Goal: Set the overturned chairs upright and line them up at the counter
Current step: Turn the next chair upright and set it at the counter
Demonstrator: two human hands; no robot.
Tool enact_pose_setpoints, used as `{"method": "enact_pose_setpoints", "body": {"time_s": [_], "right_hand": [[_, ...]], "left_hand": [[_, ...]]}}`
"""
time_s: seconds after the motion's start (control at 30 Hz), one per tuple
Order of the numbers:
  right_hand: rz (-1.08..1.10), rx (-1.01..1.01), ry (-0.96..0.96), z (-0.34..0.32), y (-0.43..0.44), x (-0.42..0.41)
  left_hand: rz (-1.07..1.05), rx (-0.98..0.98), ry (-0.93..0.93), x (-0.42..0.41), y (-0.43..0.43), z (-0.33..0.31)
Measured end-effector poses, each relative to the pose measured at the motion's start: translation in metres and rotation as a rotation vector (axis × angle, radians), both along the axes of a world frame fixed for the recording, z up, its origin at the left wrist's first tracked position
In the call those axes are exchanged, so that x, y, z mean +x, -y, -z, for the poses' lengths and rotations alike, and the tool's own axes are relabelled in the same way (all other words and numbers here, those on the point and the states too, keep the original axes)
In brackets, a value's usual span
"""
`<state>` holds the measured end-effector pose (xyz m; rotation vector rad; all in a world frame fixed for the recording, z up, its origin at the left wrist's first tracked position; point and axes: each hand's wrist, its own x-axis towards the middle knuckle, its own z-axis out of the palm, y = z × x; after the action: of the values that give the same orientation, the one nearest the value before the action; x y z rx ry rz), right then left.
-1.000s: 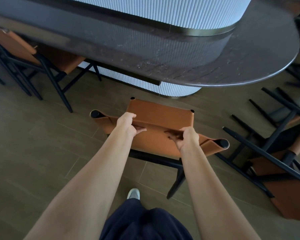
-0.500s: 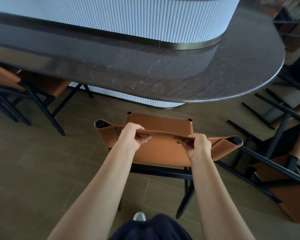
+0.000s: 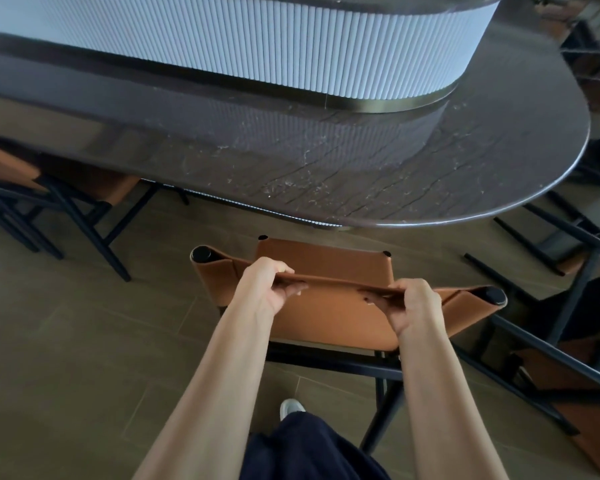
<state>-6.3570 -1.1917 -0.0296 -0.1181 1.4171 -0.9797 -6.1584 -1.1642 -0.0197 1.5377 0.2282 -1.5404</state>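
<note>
Chair (image 3: 326, 263) being handled stands upright on the floor (image 3: 84, 341), just short of the near edge of the counter (image 3: 430, 161), seat toward it. Its backrest top is gripped from behind by the left hand (image 3: 267, 289) and the right hand (image 3: 413, 306), fingers curled over the leather band, one hand toward each end (a spread hold, judged to keep the frame square while it is pushed in). Toward the counter's left end a placed chair (image 3: 97, 188) is tucked partly under the overhang, presumably the line to be matched. By the rounded right end an overturned chair (image 3: 555, 372) lies on its side, legs pointing sideways. Counted: two hands, one counter, one chair held, one placed, at least one overturned; black legs farther right cannot be assigned.
</note>
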Motion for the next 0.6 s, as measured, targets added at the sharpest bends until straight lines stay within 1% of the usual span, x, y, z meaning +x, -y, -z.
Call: {"method": "enact_pose_setpoints", "body": {"time_s": [0.1, 0.3, 0.5, 0.6], "right_hand": [[0.009, -0.049, 0.035, -0.009, 0.009, 0.008], [-0.007, -0.125, 0.078, -0.023, 0.021, 0.044], [-0.047, -0.156, 0.111, -0.042, 0.034, 0.09], [-0.071, -0.166, 0.126, -0.046, 0.031, 0.115]], "left_hand": [[-0.076, -0.064, -0.018, 0.006, 0.01, -0.005], [-0.121, -0.104, 0.046, 0.04, 0.017, -0.019], [-0.112, -0.085, 0.099, 0.087, 0.025, -0.039], [-0.093, -0.107, 0.115, 0.115, 0.023, -0.045]]}}
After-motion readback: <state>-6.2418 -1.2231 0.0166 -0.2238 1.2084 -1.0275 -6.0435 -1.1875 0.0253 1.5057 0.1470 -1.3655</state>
